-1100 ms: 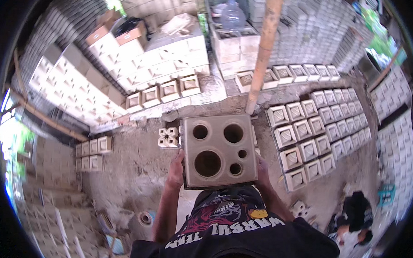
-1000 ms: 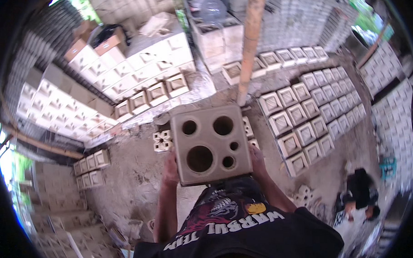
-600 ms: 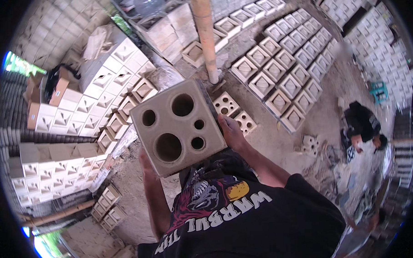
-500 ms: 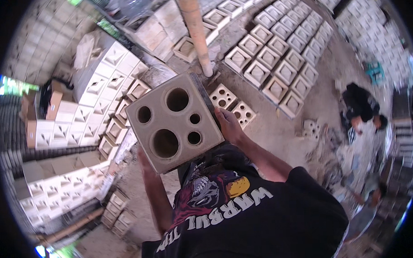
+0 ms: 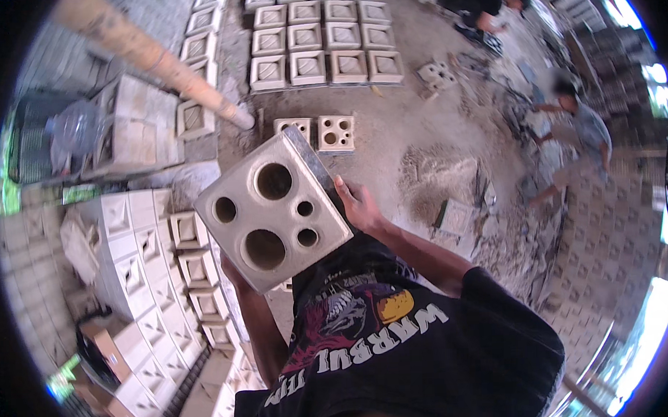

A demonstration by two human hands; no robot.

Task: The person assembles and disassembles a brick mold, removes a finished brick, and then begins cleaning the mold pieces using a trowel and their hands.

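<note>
A pale square block [image 5: 273, 215] with several round holes of different sizes is carried in front of my chest, turned at an angle. Along its far right side runs a dark thin board [image 5: 312, 159]. My right hand [image 5: 360, 205] grips that side, thumb raised along the edge and the other fingers hidden. At the near left side, my left hand [image 5: 232, 272] is pressed to the block, its fingers mostly out of sight behind it.
Two similar holed blocks [image 5: 336, 134] lie on the floor ahead, near a slanted pole [image 5: 175, 76]. Rows of square blocks [image 5: 306, 39] fill the far floor; more stacks [image 5: 141, 268] stand left. Two people [image 5: 580, 126] work on the right, by a sand heap [image 5: 442, 177].
My view has swung to the right, so the floor blocks and pole have shifted left and both co-workers show better. The holed block stays in both my hands.
</note>
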